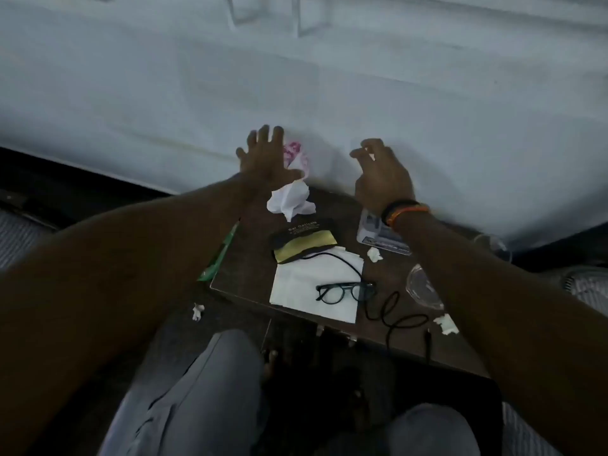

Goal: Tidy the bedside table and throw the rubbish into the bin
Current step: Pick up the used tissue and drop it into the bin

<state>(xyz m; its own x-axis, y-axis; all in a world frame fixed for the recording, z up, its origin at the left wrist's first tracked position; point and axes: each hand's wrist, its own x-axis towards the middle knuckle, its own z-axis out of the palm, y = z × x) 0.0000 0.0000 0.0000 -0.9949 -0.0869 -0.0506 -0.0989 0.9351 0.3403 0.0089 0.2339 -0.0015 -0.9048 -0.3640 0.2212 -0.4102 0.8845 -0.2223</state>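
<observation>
Lower centre, a scrap [197,311] lies on the floor beside the table [250,225]. On the table, mid-frame: glasses [345,291] on a napkin [296,284], a cable [394,315], a second scrap [445,324] at right. Further up, a crumpled tissue [289,200] sits just below the left hand [263,156], fingers spread, a pink wrapper [294,154] beside it. The right hand [378,172] hovers, fingers loosely curled, holding nothing I can make out. Gathering rubbish seems barely begun; next, close fingers round tissue and wrapper. No bin in view.
</observation>
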